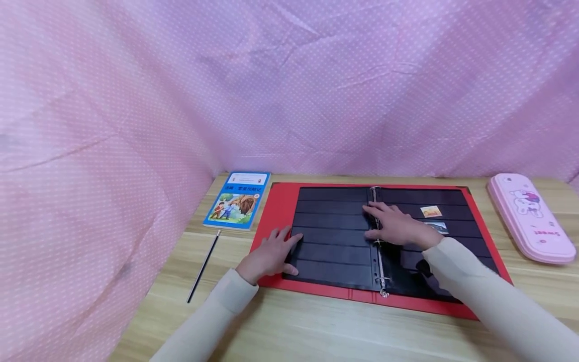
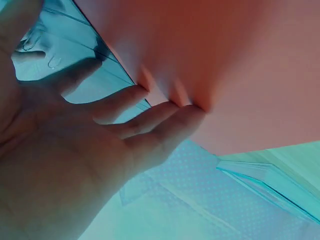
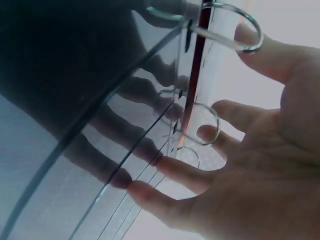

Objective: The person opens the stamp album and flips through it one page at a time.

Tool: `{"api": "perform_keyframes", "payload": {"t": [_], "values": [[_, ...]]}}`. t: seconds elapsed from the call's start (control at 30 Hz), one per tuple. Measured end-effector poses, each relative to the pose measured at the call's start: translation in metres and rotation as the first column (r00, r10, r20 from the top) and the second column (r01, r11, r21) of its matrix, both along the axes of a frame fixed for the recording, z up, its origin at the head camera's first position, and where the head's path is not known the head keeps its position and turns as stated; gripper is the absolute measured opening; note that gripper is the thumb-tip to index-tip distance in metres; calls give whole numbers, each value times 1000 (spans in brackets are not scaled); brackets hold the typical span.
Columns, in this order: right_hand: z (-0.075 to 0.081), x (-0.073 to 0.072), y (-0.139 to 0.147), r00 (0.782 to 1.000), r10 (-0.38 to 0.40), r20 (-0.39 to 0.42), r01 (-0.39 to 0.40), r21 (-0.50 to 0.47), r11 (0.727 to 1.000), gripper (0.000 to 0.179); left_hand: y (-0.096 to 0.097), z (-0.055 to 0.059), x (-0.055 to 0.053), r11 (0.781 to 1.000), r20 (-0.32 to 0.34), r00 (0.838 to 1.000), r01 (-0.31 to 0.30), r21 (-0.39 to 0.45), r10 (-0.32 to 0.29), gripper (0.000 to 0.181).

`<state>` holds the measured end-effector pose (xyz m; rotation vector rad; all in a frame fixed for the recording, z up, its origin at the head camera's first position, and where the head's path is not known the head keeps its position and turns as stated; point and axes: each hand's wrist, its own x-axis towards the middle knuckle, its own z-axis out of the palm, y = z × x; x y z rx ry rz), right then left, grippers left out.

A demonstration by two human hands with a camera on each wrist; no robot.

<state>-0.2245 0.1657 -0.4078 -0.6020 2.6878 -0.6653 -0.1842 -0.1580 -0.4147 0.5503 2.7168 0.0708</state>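
A red ring binder (image 1: 277,201) lies spread on the table, with black pocket pages on both sides of its metal rings (image 1: 379,261). My left hand (image 1: 270,254) is at the left page's outer edge, fingers extended. In the left wrist view, its fingertips (image 2: 197,111) touch the red cover. My right hand (image 1: 395,223) reaches across the rings with fingers spread. The right wrist view has two fingertips (image 3: 137,187) against the glossy black page (image 3: 45,130), which mirrors them. Two small stamps, an orange one (image 1: 431,211) and a bluish one (image 1: 439,228), sit in the right page's pockets.
A blue illustrated book (image 1: 237,201) lies beyond the binder's left side, with a dark pencil (image 1: 203,266) nearer me. To the right is a pink pencil case (image 1: 531,218) with a bunny design. Pink dotted cloth (image 1: 316,100) hangs behind and at the left.
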Motion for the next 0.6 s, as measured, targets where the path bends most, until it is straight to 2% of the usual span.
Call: {"api": "perform_keyframes", "payload": {"t": [0.13,0.23,0.4,0.6], "values": [[4,6,10,999,-48,-3,48,-31,998,74,-1,0,1,1000,23,1000,11,9,-11,90],[9,20,29,994,-98,-52,97,-28,995,74,-1,2,2,1000,28,1000,7,11,-7,90],[9,57,69,973,-187,-133,197,73,978,79,-2,2,2,1000,26,1000,8,2,-8,90],[-9,101,113,950,-268,-158,296,189,936,85,-3,1,2,1000,21,1000,23,21,-23,89]]}}
